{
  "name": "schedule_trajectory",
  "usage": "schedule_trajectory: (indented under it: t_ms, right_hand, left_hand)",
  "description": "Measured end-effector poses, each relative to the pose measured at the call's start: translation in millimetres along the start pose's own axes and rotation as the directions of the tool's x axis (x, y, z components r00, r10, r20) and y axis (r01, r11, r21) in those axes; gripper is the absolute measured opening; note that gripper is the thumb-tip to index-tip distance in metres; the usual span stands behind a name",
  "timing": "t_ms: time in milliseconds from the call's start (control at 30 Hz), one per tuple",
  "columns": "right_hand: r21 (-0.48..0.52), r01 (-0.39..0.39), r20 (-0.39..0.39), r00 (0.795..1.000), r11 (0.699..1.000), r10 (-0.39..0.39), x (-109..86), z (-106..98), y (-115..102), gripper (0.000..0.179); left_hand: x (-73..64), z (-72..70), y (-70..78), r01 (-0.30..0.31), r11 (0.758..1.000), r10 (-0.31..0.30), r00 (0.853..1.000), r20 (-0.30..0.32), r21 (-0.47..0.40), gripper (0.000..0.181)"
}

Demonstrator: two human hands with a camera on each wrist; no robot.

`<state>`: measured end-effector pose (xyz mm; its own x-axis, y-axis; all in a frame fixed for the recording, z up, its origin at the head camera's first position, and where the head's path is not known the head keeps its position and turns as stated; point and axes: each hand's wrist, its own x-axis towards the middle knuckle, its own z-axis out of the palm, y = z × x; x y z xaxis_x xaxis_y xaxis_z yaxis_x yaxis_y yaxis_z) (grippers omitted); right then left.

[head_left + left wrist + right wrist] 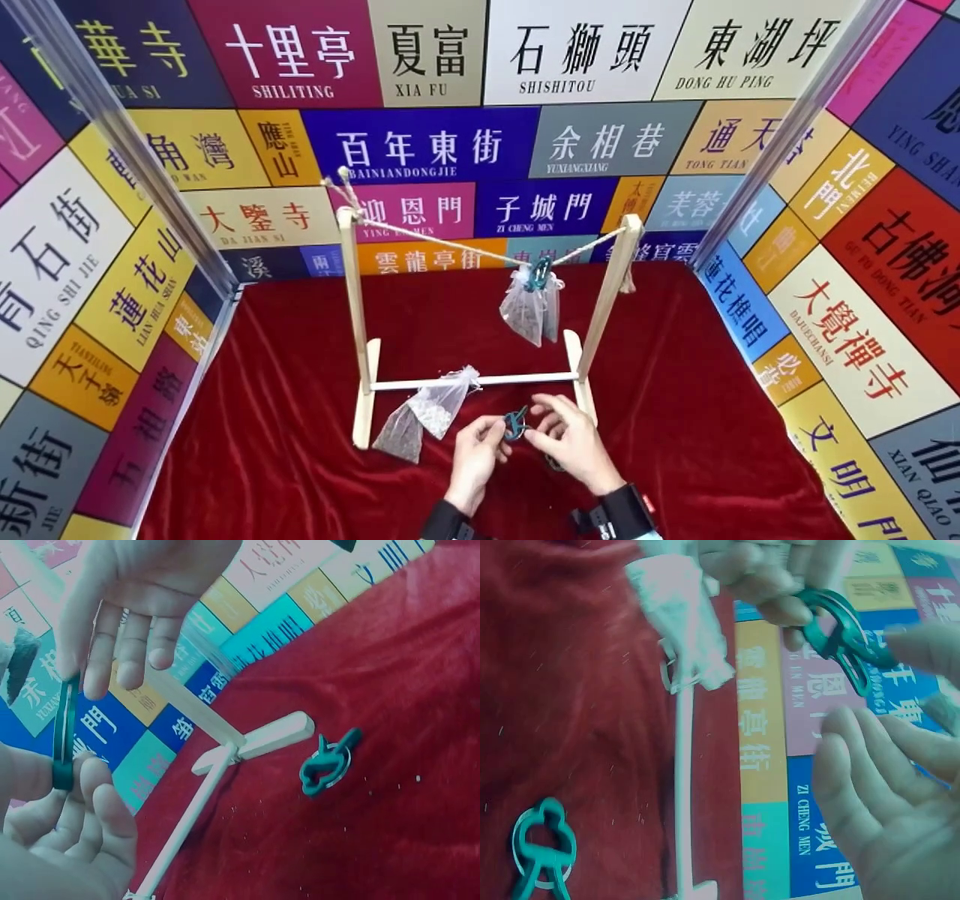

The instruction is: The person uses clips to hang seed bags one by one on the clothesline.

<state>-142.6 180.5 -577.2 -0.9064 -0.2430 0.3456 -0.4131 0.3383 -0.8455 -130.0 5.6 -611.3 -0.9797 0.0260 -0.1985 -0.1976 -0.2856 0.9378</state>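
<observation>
Between finger and thumb, my left hand pinches a green plastic clip with a metal ring. The right hand is beside it, its thumb touching the clip's far end and its fingers spread loosely without curling round it. A second green clip lies on the red cloth, mostly hidden under the right hand in the head view. Left of the hands, two sheer drawstring pouches lie by the rack's crossbar: one pouch with white contents, one pouch with dark contents.
A wooden rack stands ahead on red cloth, with a sagging rope strung between its posts. From the rope hangs a sheer pouch, held by another green clip. Printed panels wall the back and sides.
</observation>
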Motion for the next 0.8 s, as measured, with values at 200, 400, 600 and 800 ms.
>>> schedule_trajectory:
  t_ms: [200,400,600,800]
  right_hand:
    - [0.103,-0.050,0.141,0.989,0.993,0.035,4.1,-11.4,-28.8,0.039]
    - [0.096,-0.071,0.188,0.981,0.993,0.051,5.3,-15.3,-30.9,0.036]
    - [-0.038,0.030,0.088,0.996,0.999,-0.027,2.0,-5.5,1.2,0.033]
    - [-0.058,0.084,0.046,0.996,0.995,-0.082,7.3,-9.4,9.6,0.027]
  left_hand:
    - [-10.5,1.1,16.3,0.022,0.999,-0.018,0.996,0.089,-0.041,0.022]
    - [-3.0,-0.1,-1.7,0.028,0.999,-0.026,0.998,0.059,-0.038,0.020]
    - [1.2,-2.9,-2.4,-0.060,0.989,0.055,0.998,0.035,0.133,0.020]
    - [25.3,-18.7,4.8,-0.373,0.714,0.433,0.900,0.045,0.592,0.013]
